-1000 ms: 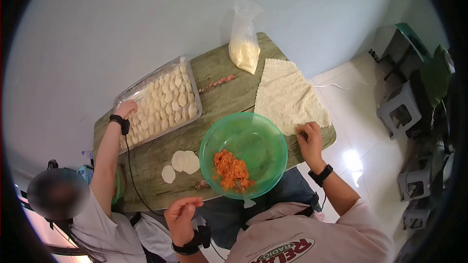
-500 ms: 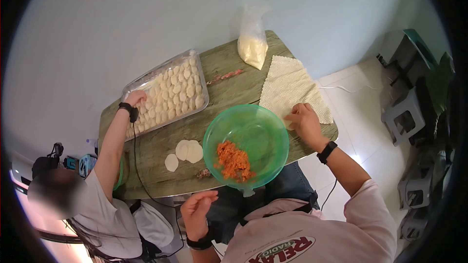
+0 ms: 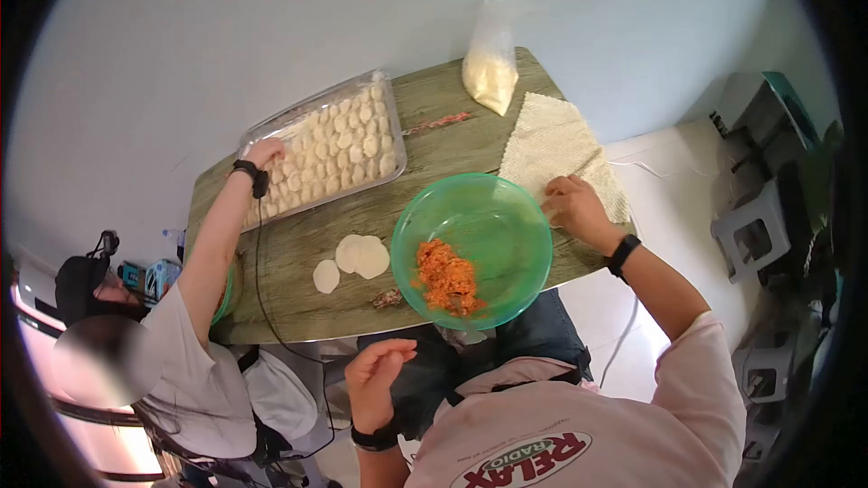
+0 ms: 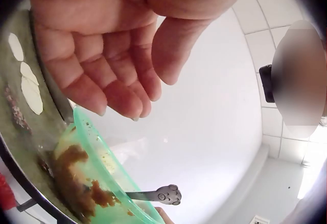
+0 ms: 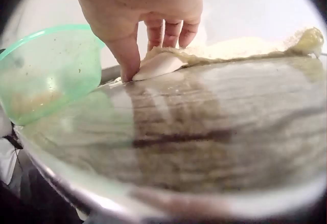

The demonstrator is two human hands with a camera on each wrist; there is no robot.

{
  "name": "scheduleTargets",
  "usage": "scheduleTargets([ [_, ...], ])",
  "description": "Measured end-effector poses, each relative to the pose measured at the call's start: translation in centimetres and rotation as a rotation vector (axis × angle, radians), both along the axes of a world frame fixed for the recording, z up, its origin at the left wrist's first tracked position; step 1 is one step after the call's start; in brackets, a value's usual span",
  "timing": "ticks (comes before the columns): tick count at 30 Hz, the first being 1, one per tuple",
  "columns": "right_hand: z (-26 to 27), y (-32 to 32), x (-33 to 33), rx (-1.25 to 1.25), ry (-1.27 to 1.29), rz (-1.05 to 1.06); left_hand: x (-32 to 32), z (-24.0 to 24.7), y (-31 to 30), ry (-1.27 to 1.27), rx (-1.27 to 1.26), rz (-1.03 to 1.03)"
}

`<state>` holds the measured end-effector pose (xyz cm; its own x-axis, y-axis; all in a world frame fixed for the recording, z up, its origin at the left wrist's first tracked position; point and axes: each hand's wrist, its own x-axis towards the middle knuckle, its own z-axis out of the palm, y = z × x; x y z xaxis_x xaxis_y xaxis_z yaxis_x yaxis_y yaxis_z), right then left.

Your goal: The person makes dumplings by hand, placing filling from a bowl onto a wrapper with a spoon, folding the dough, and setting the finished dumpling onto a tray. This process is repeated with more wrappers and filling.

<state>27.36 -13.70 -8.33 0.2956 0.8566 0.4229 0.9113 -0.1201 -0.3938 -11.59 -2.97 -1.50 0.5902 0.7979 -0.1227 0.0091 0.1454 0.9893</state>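
Wrapper [image 5: 159, 66] sits at 2 o'clock from the green bowl [image 3: 533, 217], right at the edge of the cloth [image 3: 562, 149]. It is white and thin, and it slopes up a bit off the table [image 3: 434, 158]. My right hand [image 3: 580, 209] has hold of it. My thumb is down at its near edge, my fingers bend down on the far side, and the wrapper is pinched in between. My thumb hides my pointing finger, so I cannot tell just where that tip is.

My left hand [image 3: 380, 379] is at 7 o'clock from the bowl, near the table's edge. Its fingers are loose and a bit bent, with a small gap to the thumb.

Orange filling [image 3: 445, 275] lies in the bowl, on its 7 o'clock side. A spoon [image 4: 168, 194] with an animal face on its end leans there, and its handle pokes out over the rim.

The cloth is pale and bumpy and lies at 1 o'clock from the bowl. At 12 o'clock stands a clear bag [image 3: 491, 81] with pale yellow stuff in it. At 10 o'clock is a tray [image 3: 391, 81] with rows of dumplings [image 3: 344, 140], and another person's hand [image 3: 267, 153] is at its left end. At 9 o'clock lie three flat rounds [image 3: 372, 257]; two overlap.
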Motion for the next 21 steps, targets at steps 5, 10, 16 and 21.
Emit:
scheduleTargets([
  [5,-1.1,0.9,0.6,-0.041,-0.052,-0.009,-0.5,0.2,0.0,-0.023,-0.022,-0.004],
  [10,1.0,0.6,0.0,-0.066,0.034,0.022,-1.1,-0.1,0.0,-0.015,-0.019,0.039],
  [16,0.0,0.3,0.9,-0.064,0.244,-0.052,-0.8,-0.2,0.1,-0.011,-0.033,0.037],
  [21,-0.4,0.4,1.3,-0.075,0.381,-0.086,-0.3,-0.1,-0.1,-0.017,-0.03,0.016],
])
